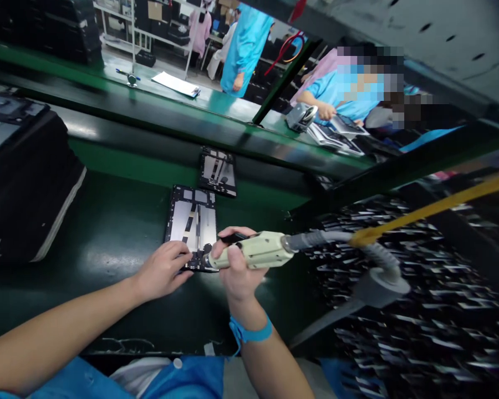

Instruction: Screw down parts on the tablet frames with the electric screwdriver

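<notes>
An opened tablet (pixel 208 219) lies on the green bench in front of me, its silver inside, black frame and ribbon cables facing up. My left hand (pixel 160 271) is closed at its lower left corner, with fingers on the top face and the thumb by the near edge. Wrapped in my right hand (pixel 241 277) is a cream-coloured electric screwdriver (pixel 270 249) with a black lever. The tool is tilted, its nose pointing left at the tablet's lower right part; the very tip is hard to make out. A blue band circles my right wrist.
Behind it lies a second opened tablet (pixel 218 172). Dark stacked parts (pixel 20 183) stand at left; many dark pieces (pixel 419 343) fill the right. A grey cable (pixel 341 237) hangs from a yellow strap (pixel 441 202). Co-workers and a clipboard (pixel 177 84) are beyond the ledge.
</notes>
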The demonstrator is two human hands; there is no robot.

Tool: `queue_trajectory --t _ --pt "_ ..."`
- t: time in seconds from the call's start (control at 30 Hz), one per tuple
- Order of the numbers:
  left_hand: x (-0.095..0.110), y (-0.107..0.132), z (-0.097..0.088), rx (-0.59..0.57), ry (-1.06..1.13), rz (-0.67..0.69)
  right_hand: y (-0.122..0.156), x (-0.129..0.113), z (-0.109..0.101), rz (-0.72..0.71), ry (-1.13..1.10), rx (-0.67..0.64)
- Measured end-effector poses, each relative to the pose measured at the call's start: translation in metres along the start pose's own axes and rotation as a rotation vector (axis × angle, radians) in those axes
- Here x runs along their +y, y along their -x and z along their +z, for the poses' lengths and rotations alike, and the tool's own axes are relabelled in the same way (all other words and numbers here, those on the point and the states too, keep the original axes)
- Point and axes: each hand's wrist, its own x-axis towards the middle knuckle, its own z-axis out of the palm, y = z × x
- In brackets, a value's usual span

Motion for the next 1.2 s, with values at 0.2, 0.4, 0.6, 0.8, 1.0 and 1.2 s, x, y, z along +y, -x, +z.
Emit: queue_trajectory --t 0.2,0.4,0.6,0.8,1.0,1.2 --pt "0.0 -0.002 -0.001 -0.028 0.044 -0.02 0.014 0.011 0.011 0.038 -0.038 -0.121" --pt "0.001 -0.002 -0.002 -0.019 0.064 -0.025 0.016 0.011 0.014 0.041 -0.061 -0.166" --pt "0.0 -0.002 -0.002 -0.03 0.066 -0.028 0.016 0.012 0.015 0.066 -0.016 -0.153" --pt "0.0 -0.002 -0.001 -0.022 0.072 -0.03 0.017 0.013 0.016 0.039 -0.03 -0.188" --pt "0.0 -0.002 -0.001 -0.03 0.069 -0.04 0.019 0.012 0.016 0.043 -0.064 -0.192" --pt "0.0 -0.001 -0.001 -0.034 0.06 -0.041 0.023 0.017 0.014 0.03 -0.04 -0.22"
